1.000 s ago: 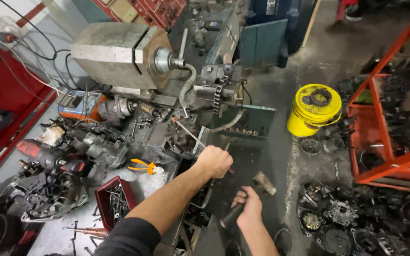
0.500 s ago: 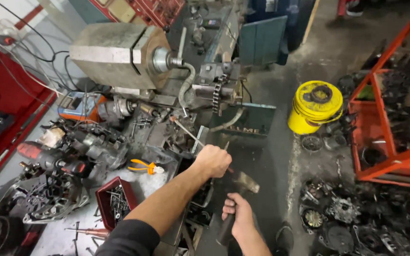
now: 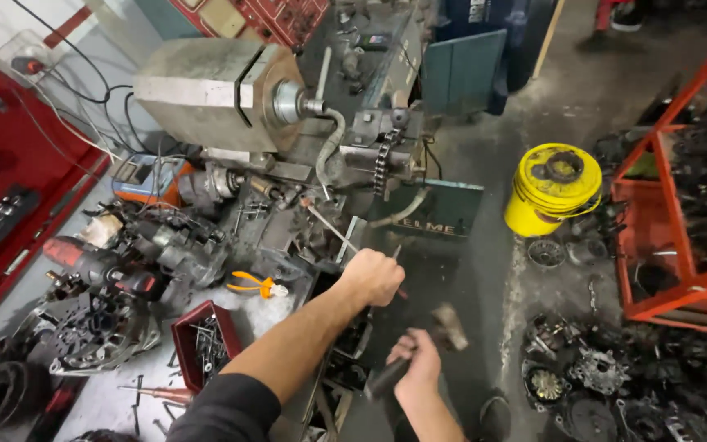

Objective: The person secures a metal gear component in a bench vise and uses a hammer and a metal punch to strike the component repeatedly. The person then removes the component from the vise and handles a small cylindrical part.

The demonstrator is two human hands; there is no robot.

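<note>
Left hand (image 3: 372, 277) is closed in a fist at the bench's (image 3: 116, 393) right edge, grip clamped on a thin metal rod, likely a punch or chisel (image 3: 397, 253); only a short end shows above the knuckles. Whatever the rod bears on is hidden under the fist.

Right hand (image 3: 416, 367) is just below and right of the left, over the floor (image 3: 493, 270) beside the bench edge. Its grip is wrapped tight on the dark handle of a hammer (image 3: 419, 348); the blurred head sits up and right of the fist, near the left hand but apart from it.

On the bench, left of the left forearm: orange-handled pliers (image 3: 255, 285) on a pale patch, and a dark red bin of small metal parts (image 3: 202, 344) near the front edge. Alternator housings and a red-bodied motor crowd the bench's left side. At the far edge stands a grey lathe headstock (image 3: 206, 94).

On the floor to the right: a yellow bucket (image 3: 551, 190), an orange steel rack (image 3: 681, 213), and scattered alternator parts (image 3: 599, 368).
</note>
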